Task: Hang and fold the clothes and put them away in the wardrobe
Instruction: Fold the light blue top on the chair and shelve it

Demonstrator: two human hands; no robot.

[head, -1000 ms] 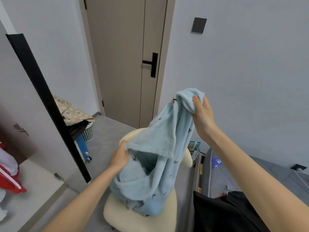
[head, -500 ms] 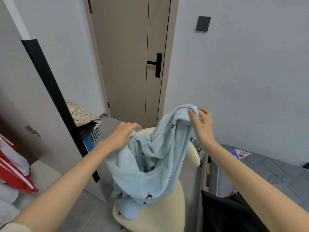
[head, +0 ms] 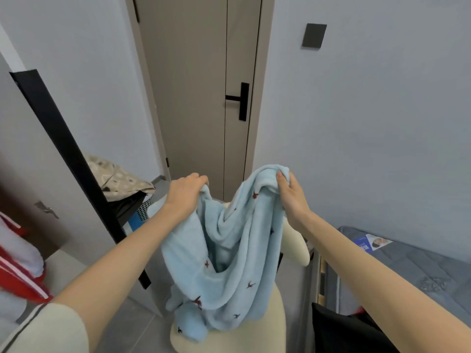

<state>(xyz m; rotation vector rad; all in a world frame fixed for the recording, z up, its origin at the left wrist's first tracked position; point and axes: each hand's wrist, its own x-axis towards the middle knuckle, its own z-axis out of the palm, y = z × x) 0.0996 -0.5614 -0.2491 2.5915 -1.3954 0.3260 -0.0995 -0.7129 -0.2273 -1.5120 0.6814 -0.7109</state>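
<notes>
Left hand [head: 184, 192], right hand [head: 293, 200]: fingertips inside garment [head: 229, 266]

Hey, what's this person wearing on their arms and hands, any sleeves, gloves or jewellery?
No gloves, rings, watch or bracelets show on the left hand or the right hand. Both forearms are bare. The left upper arm wears a cream short sleeve with a thin dark stripe near its edge. No sleeve shows on the right arm in frame.

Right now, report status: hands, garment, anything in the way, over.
Status: left hand grips one top edge of the blue garment, right hand the other. Lower end rests on cream chair. Close by left arm, black-edged panel.
</notes>
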